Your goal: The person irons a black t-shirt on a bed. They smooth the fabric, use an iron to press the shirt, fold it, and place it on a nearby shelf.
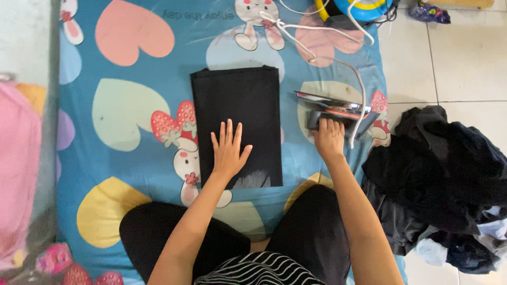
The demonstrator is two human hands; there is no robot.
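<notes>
Folded black cloth (236, 124) sits flat on the heart-print sheet (121, 158), with the left hand (228, 150) pressing it, fingers spread. The right hand (329, 138) has its fingers wrapped around the iron (338, 113) handle just beside it.

Left hand (228, 149) laid flat, palm down, fingers spread and pointing away from the body, forearm bare and reaching forward from lower centre. Right hand (328, 136) curled closed in a grip, knuckles up, wrist straight, bare forearm stretched forward alongside the other.
</notes>
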